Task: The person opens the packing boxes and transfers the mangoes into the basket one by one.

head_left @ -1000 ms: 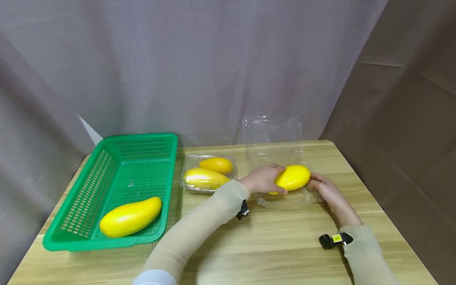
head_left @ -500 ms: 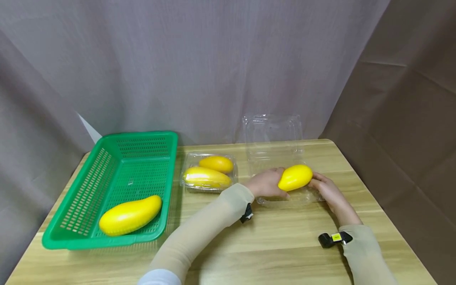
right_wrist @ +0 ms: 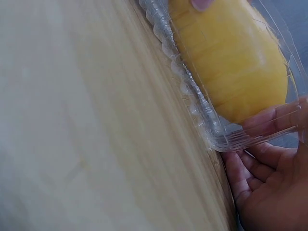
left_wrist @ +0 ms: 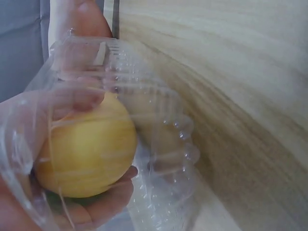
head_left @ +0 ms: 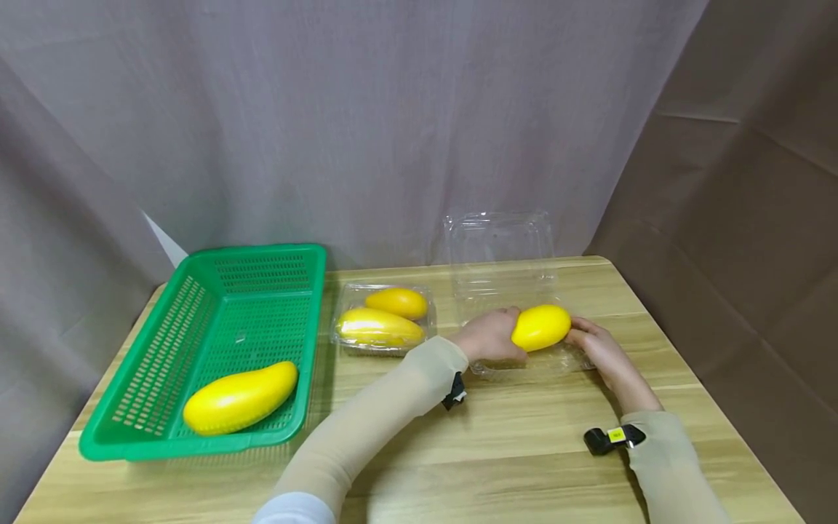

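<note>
A yellow mango [head_left: 542, 327] lies at a tilt in the base of a clear plastic clamshell box [head_left: 503, 236], whose lid stands raised at the back. My left hand [head_left: 489, 335] grips the mango from its left end; in the left wrist view, fingers and thumb curve round the fruit [left_wrist: 86, 149] behind the clear wall. At the box's right end, my right hand [head_left: 605, 353] pinches the side wall. The right wrist view has one digit inside beside the mango [right_wrist: 236, 57], with the other fingers outside under the rim.
Left of the open box sits a closed clear box [head_left: 347, 295] with two mangoes inside. A green basket [head_left: 316, 349] holding one mango [head_left: 240, 399] stands at the table's left. Grey curtain [head_left: 393, 131] hangs behind the wooden table [head_left: 524, 451].
My left hand has shifted its hold on the mango slightly, and its thumb now shows less over the fruit. The mango has tilted a little. My right hand stays at the box's end.
</note>
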`<state>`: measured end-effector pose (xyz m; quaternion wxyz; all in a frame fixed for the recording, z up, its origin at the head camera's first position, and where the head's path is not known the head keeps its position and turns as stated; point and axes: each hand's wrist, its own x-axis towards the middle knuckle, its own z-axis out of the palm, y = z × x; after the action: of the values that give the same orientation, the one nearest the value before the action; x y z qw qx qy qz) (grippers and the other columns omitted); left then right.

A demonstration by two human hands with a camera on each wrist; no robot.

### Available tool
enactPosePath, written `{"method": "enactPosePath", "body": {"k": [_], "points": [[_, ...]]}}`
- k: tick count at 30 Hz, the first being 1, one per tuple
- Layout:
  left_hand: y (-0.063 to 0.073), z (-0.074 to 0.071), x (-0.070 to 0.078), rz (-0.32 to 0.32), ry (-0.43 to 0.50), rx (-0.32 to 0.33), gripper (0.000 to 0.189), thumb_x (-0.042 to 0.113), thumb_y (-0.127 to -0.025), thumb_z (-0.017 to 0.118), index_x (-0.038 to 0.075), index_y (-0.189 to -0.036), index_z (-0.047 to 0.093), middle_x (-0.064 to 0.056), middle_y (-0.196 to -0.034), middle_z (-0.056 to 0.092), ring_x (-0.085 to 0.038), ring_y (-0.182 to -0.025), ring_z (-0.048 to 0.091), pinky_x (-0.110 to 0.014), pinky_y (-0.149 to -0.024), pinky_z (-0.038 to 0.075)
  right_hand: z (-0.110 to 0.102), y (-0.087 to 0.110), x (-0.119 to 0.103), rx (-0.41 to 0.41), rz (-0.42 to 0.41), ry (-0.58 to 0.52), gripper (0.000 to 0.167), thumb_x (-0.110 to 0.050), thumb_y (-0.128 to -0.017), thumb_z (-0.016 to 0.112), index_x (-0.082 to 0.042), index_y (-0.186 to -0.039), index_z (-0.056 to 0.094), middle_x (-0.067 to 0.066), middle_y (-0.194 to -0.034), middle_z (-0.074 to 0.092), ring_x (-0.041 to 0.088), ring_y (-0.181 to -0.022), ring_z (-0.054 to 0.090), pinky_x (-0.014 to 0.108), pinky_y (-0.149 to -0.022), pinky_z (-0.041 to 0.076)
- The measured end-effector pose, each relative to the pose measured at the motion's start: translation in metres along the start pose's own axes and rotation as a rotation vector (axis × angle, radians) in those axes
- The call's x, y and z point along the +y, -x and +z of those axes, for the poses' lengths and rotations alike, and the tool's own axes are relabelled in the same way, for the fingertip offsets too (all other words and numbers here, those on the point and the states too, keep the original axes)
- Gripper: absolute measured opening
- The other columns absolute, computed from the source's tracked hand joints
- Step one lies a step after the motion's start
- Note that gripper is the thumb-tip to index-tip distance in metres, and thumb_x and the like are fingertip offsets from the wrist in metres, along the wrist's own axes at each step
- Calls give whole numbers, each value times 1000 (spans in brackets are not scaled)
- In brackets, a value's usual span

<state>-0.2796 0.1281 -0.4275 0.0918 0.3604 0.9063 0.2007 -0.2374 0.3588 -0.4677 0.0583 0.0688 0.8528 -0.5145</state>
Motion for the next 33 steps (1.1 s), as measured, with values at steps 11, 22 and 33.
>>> {"method": "enactPosePath", "body": {"k": [11,22,33], "points": [[0,-17,-2,47,-4,42,79,34,-82,81,3,-146,47,-3,-123,67,-11,-99,62,-23,-85,50,1,-5,0,16,-37,28,53,-18,-102,46,4,-149,40,27,-133,51,25,-107,49,33,-80,43],[4,-38,2,96,-29,60,71,33,-82,80,4,-140,51,6,-96,61,-9,-80,57,-22,-70,47,2,-7,0,0,-25,13,56,-15,-101,44,6,-152,35,31,-153,37,46,-138,34,60,-108,31],[25,-67,-13,122,6,40,70,26,-82,81,3,-140,50,5,-97,62,-10,-84,59,-21,-78,49,2,-9,7,-10,-75,16,54,-18,-106,41,7,-153,33,30,-151,41,41,-135,41,41,-102,41]]}}
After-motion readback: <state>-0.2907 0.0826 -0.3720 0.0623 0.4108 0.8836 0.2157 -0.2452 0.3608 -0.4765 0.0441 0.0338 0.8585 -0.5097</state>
